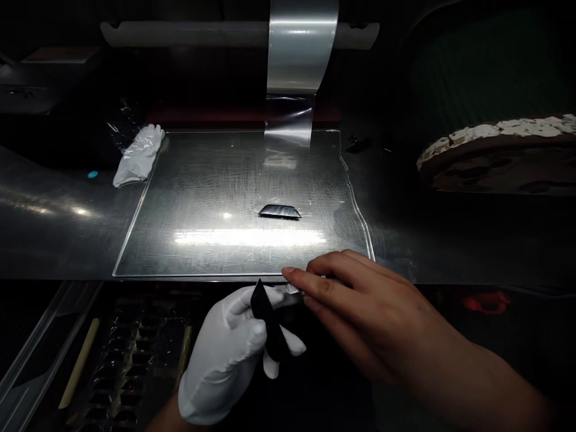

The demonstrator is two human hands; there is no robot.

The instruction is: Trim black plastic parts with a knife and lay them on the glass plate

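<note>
My left hand (225, 354), in a white glove, pinches a small dark flat piece (270, 327) with a pointed upper end, held tilted just in front of the table edge. My bare right hand (360, 306) is close on its right, index finger stretched forward and the other fingers curled. A small pale, shiny bit (293, 288) shows under its fingertips; what it is I cannot make out. Beyond both hands, a black trapezoid-shaped piece (279, 211) with clear film at its ends lies on the scratched transparent sheet (202, 180).
A strip of clear film (301, 54) hangs over a pale bar (189, 34) down to the sheet. A white glove (141, 153) lies at the sheet's left corner. Below left is a tray (135, 354) with several dark pieces. A large round object (499, 138) stands right, a red item (486, 302) below.
</note>
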